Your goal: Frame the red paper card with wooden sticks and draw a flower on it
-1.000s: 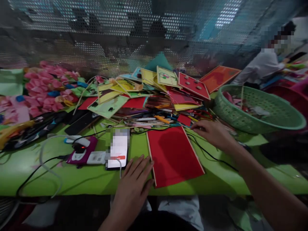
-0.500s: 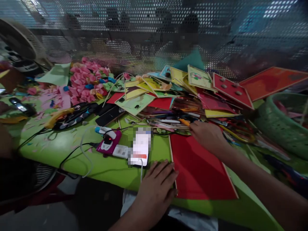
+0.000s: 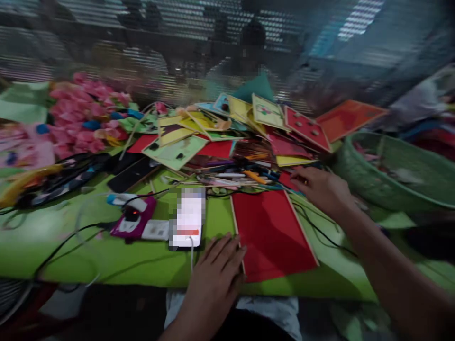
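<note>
Two bare hands rest on a green table point(image 3: 71, 251), one at either side of a red sheet point(image 3: 272, 232) with a pale border. The sheet lies flat near the table's front edge, about midway along it.

The left hand point(image 3: 216, 272) lies palm down at that front edge. Its fingers are straight and slightly spread, and the fingertips touch the sheet's left border close to its near corner. Just beside this hand to the left is a phone point(image 3: 188, 220), face up, with a white cable point(image 3: 192, 248) running from its near end over the table edge. Left of the phone are a purple gadget point(image 3: 133, 222) and dark cords.

The right hand point(image 3: 322, 189) is palm down at the sheet's far right corner, its fingers reaching into a row of pens and pencils point(image 3: 241, 177) along the sheet's far side. The fingers are loosely curled — the blur hides whether they pinch anything. A black cord point(image 3: 320, 232) crosses the table under the right forearm.

Behind the pens, a heap of coloured cards point(image 3: 249, 137) spreads toward the table's back edge. Pink paper flowers point(image 3: 81, 118) fill the back left corner, and a green basket point(image 3: 391, 189) stands at the right edge, holding scraps. A person's pale sleeve point(image 3: 419, 106) shows beyond the basket — blurred.
</note>
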Available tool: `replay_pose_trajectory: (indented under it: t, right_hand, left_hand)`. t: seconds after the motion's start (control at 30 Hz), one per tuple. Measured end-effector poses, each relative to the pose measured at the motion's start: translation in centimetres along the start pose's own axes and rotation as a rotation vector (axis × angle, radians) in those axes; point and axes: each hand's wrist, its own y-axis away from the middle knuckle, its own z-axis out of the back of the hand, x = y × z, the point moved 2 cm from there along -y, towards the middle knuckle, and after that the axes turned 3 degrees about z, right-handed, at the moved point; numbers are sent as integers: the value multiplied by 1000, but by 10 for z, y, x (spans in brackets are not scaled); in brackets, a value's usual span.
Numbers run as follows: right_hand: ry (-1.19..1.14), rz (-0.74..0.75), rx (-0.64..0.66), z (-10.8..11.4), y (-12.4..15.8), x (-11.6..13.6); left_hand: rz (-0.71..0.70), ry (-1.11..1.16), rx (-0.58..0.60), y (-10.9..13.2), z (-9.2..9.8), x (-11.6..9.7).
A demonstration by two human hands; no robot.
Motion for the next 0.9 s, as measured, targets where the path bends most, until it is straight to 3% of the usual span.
replay_pose_trajectory:
  t: [0.13,0.27,0.43,0.53,0.77,0.9]
  right_hand:
    - [40,-243,65,18,34,-58]
    - [110,-285,192,9,59,-83]
    - [94,-201,257,-15,66,-73]
    - [77,-158,254,-18,68,-67]
    - [-38,-155,230,19,96,-75]
    - [-253,34,173,41,111,-51]
  left_hand:
    - [-86,-82,-28,-6,-1,1]
    - [-165,-169,-39,-13,-1,-6]
    - [-206,-229,-61,-19,3,-16]
    - [-209,-234,-62,-21,7,-19]
    - [-165,-219,-58,-43,25,-23]
    - [-143,-145,-104,-73,28,-36]
